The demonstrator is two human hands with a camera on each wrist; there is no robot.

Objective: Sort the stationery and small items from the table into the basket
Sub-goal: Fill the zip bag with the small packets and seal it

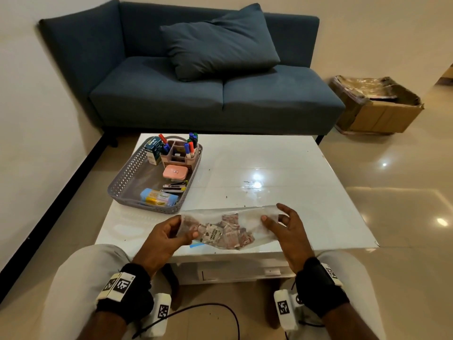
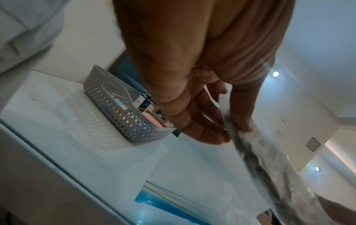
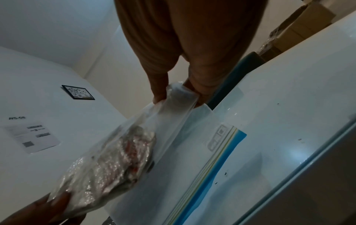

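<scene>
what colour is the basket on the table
Grey, with a lattice of small holes in its walls. The basket shows best in the head view.

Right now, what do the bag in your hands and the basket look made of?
Bag: thin clear plastic film, glossy and crinkled; the sachets show through it. Basket: grey moulded plastic, probably rigid, matte, with lattice-pierced walls.

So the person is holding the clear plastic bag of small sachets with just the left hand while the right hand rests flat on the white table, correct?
Not quite: both hands hold it. The left hand pinches one end of the clear plastic bag of small sachets and the right hand pinches the other end, held over the white table. The head view shows this; the right wrist view confirms it.
</scene>
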